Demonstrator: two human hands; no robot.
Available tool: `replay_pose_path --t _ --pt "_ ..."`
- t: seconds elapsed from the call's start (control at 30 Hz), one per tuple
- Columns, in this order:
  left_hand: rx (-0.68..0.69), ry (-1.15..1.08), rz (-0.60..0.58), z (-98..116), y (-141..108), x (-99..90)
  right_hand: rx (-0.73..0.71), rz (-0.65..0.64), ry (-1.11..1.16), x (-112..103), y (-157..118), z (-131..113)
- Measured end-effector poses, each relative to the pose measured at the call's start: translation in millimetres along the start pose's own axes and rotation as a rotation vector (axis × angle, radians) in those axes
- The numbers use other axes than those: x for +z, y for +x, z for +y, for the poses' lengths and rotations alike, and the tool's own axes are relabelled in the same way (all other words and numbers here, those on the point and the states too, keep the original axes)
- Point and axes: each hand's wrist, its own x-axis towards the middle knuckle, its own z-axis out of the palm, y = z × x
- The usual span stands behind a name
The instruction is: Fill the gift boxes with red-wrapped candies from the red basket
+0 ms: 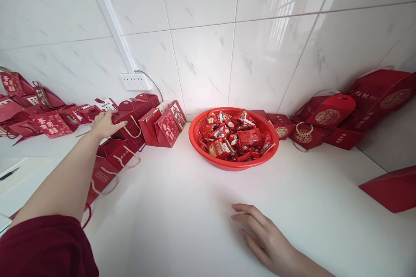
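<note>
My left hand (105, 124) is stretched out to the left, thumb and fingers spread, over a row of red gift boxes (130, 127) with rope handles. Its fingertips are at the top of a dark red box; whether they touch it I cannot tell. My right hand (264, 233) hovers low over the white table (182, 216), fingers loosely bent and apart, with nothing in it. Beyond it, by the wall, stands a red plastic basket (234, 164) filled with small red-wrapped packets (221, 148).
More red gift boxes and bags (53, 123) crowd the far left. Red boxes with gold prints (328, 117) are stacked at the right, and a single red box (391, 188) sits at the right edge. A white power strip (134, 81) is on the tiled wall.
</note>
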Motion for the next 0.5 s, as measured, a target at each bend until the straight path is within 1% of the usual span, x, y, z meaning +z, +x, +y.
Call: replay_pose_path --t 0.1,0.17,0.2,0.27,0.3,0.37,0.4,0.43,0.47,0.5 --pt "-0.078 0.077 0.010 18.7 -9.0 -5.4 0.001 -0.002 0.002 -0.3 -0.1 -0.6" --pt "-0.048 0.114 0.063 41.8 -19.6 -6.6 0.004 -0.004 0.005 -0.8 0.1 -1.4" --pt "-0.001 0.131 0.105 56.3 -26.5 -5.3 0.003 -0.004 0.006 -1.2 0.3 -1.8" --pt "0.176 0.182 0.233 89.0 -44.1 2.3 0.004 -0.002 0.009 -2.2 1.4 -2.6" --pt "0.261 0.189 0.270 105.8 -55.3 9.0 0.005 0.001 0.011 -2.5 2.1 -3.0" --pt "0.394 0.151 0.305 137.3 -83.8 28.1 -0.003 0.011 0.011 -2.9 4.0 -3.2" --pt "0.468 0.103 0.276 151.5 -101.5 40.3 -0.014 0.019 0.008 -2.7 5.0 -3.0" --pt "0.552 0.045 0.203 164.6 -121.1 53.6 -0.028 0.028 0.002 -2.6 6.1 -2.4" --pt "0.633 -0.010 0.066 177.0 -142.3 67.7 -0.044 0.041 -0.011 -2.5 7.2 -1.4" --pt "0.709 -0.066 -0.135 189.2 -164.3 81.9 -0.061 0.057 -0.029 -2.7 8.3 0.2"
